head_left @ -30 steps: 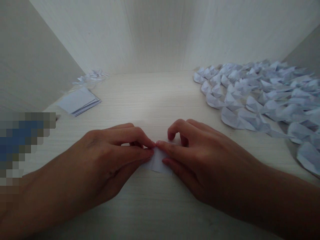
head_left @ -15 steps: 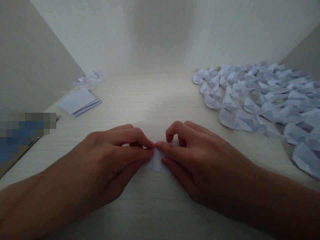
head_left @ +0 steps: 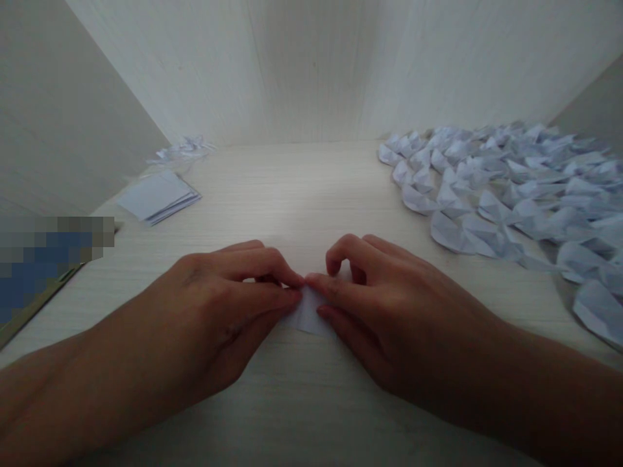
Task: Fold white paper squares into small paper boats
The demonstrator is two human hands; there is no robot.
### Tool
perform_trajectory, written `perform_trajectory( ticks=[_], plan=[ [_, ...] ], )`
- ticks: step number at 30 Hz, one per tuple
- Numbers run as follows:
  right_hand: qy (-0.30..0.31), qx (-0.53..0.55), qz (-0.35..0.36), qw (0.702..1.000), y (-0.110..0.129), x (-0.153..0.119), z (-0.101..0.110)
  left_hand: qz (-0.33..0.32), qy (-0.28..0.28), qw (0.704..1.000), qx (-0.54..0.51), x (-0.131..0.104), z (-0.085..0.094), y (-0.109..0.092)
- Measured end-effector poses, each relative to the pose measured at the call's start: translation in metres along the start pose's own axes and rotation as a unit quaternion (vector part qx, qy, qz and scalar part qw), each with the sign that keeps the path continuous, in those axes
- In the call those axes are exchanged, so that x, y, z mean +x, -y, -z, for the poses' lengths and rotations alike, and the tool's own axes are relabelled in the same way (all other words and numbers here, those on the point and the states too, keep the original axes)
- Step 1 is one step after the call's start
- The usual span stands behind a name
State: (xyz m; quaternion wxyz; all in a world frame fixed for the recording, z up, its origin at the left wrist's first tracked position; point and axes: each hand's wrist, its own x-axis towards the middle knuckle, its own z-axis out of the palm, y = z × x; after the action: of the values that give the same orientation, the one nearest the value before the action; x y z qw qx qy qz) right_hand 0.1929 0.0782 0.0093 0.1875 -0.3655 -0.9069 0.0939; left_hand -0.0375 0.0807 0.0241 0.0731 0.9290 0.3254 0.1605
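Note:
A small white piece of paper [head_left: 307, 316] lies on the pale wooden tabletop [head_left: 302, 194] in front of me, mostly covered by my fingers. My left hand [head_left: 224, 305] pinches its left side with thumb and fingertips. My right hand [head_left: 384, 305] presses on its right side, its fingertips meeting those of the left hand at the paper's top. Both hands rest low on the table.
A large heap of folded white paper pieces [head_left: 506, 188] covers the right side of the table. A stack of flat white sheets [head_left: 158, 196] lies at the back left, with crumpled bits [head_left: 182, 149] behind it. Pale walls enclose the table. A blurred blue patch [head_left: 43, 259] sits at the left edge.
The hands stay pinched on the small paper almost unmoved. The view has shifted slightly.

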Motion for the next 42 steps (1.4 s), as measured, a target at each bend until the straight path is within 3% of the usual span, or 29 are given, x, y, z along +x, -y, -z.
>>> perform_trajectory(
  ticks=[10,16,21,26,32,37,42],
  plan=[
    [0.007,-0.033,0.011,0.999,0.0,0.001,0.002,0.001,0.022,0.999,0.038,0.001,0.0,-0.013],
    [0.004,-0.039,-0.001,0.999,-0.001,0.0,0.003,0.013,0.046,0.991,0.126,-0.015,0.001,-0.013],
    [-0.003,-0.04,0.001,0.999,-0.003,0.0,0.003,0.013,0.113,0.987,0.117,-0.03,0.013,-0.006],
    [-0.002,-0.042,-0.007,0.999,-0.003,0.001,0.005,0.024,0.122,0.985,0.116,-0.038,0.017,-0.014],
    [0.003,-0.042,0.014,0.999,-0.002,0.003,0.005,0.037,0.065,0.993,0.093,-0.024,0.011,-0.015],
    [-0.01,-0.042,0.036,0.998,-0.002,0.002,0.002,-0.022,-0.005,0.998,0.054,0.003,0.007,-0.005],
    [-0.035,-0.008,0.023,0.999,-0.006,0.001,0.0,-0.026,0.001,0.998,0.06,0.007,0.004,-0.007]
  ],
)
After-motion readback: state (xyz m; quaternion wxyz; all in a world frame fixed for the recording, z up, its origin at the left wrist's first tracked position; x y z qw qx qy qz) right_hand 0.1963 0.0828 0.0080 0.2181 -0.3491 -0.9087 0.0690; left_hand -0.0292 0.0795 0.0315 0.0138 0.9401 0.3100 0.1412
